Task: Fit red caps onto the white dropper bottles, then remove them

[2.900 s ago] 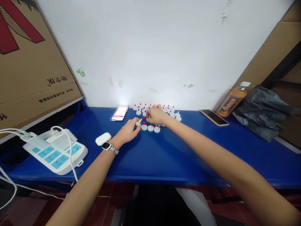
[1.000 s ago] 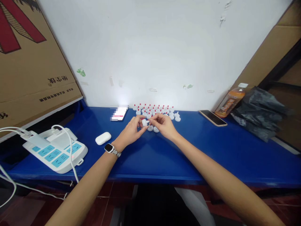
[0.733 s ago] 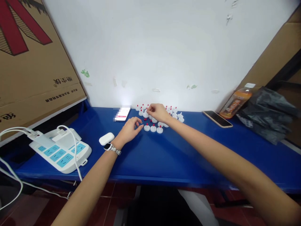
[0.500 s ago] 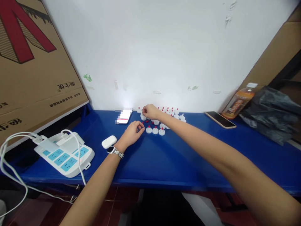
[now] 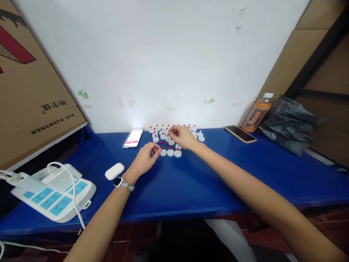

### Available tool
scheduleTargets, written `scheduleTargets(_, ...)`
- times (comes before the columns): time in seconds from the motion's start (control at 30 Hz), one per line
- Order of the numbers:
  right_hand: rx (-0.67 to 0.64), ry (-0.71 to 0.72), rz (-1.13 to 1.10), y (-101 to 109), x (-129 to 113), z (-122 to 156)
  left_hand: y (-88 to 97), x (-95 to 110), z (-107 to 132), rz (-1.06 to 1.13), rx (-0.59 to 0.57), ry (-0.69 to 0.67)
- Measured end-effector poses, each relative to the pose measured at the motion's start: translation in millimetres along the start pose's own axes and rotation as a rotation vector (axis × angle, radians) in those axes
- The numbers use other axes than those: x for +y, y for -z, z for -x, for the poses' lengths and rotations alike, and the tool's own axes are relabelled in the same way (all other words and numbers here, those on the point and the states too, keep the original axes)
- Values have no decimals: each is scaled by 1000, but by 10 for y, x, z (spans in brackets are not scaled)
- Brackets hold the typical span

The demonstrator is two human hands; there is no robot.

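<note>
Many white round caps with red tips (image 5: 170, 152) stand upright in a cluster on the blue table. My left hand (image 5: 147, 157), with a watch on its wrist, is at the near left of the cluster. Its fingers are curled and the thumb meets the index finger beside a front cap (image 5: 163, 152); whatever lies between them is too small to make out. My right hand (image 5: 184, 137) reaches over the middle of the cluster in a pinch beside the caps. Its fingertips hide what they hold. Small loose red pieces (image 5: 160, 142) lie between the hands.
A lit phone (image 5: 133, 139) lies left of the caps, and a white earbud case (image 5: 115, 171) is nearer. A power strip (image 5: 54, 200) with cables sits at the left. On the right are a dark phone (image 5: 240, 134), an orange drink bottle (image 5: 256, 113) and a black plastic bag (image 5: 289, 122).
The view has shifted to the right. My right hand has moved from the cluster's back left toward its middle, uncovering caps. My left thumb and fingers are closer together, beside the front caps.
</note>
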State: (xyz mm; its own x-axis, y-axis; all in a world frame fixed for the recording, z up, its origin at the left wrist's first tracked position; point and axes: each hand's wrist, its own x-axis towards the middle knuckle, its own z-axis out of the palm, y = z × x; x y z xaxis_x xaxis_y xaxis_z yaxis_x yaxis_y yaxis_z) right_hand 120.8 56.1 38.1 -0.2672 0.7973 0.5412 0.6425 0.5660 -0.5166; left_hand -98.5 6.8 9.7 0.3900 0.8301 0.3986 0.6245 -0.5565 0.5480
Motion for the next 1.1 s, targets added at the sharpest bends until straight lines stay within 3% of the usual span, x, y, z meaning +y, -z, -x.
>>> scheduleTargets(0.2, 311, -269, 125, 535, 559, 683, -134, 292, -132, -34, 9, -191)
scheduleTargets(0.33, 260, -446, 149, 635, 902, 820, -335, 593, -396, -51, -65, -318)
scheduleTargets(0.47, 188, -520, 154, 577, 1006, 770, -561, 802, -566, -30, -60, -372)
scheduleTargets(0.63, 240, -465, 58, 559, 855, 754, -671, 838, -544, 36, -6, -375)
scheduleTargets(0.8, 363, -268, -335, 512, 338, 817, -590, 794, -472, 17, 77, -336)
scheduleTargets(0.97, 236, -178, -546, 347, -86, 781, -349, 608, -408, -27, -29, -318)
scheduleTargets(1.1, 191, -114, -440, 248, -117, 562, -59, 262, -293, -80, 61, -218)
